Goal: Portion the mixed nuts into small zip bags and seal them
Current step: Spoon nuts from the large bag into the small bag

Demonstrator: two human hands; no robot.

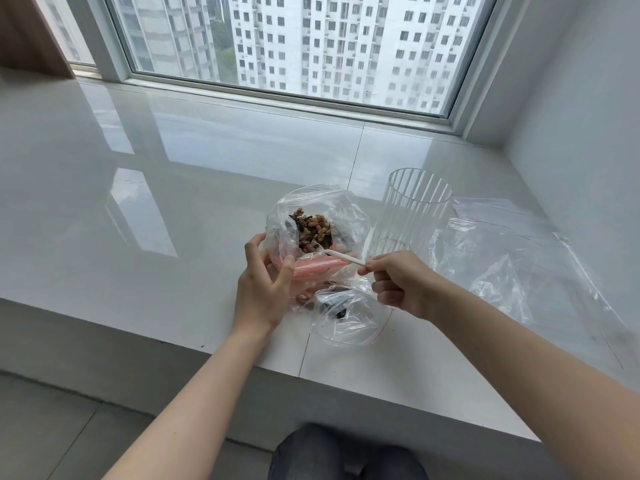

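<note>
Scooping from the mixed nuts is where we judge ourselves to be: they sit heaped in an open clear bag on the white sill, just beyond our hands. Our left hand curls round the near rim of that bag, thumb and fingers pinching the plastic by its pink zip strip to keep the mouth wide. Our right hand is closed on the handle of a white plastic spoon, whose bowl reaches in among the nuts. Below, touching the big bag, lies a small zip bag with a few dark pieces inside; whether its mouth is open we cannot tell. To the right stand a ribbed clear cup and more loose plastic bags.

The risk we see is spillage: the spoon looks shallow and the small bag limp, so a loaded scoop could shed nuts across the sill unless a hand props its mouth. Letting go of the big bag may also let it slump.
</note>
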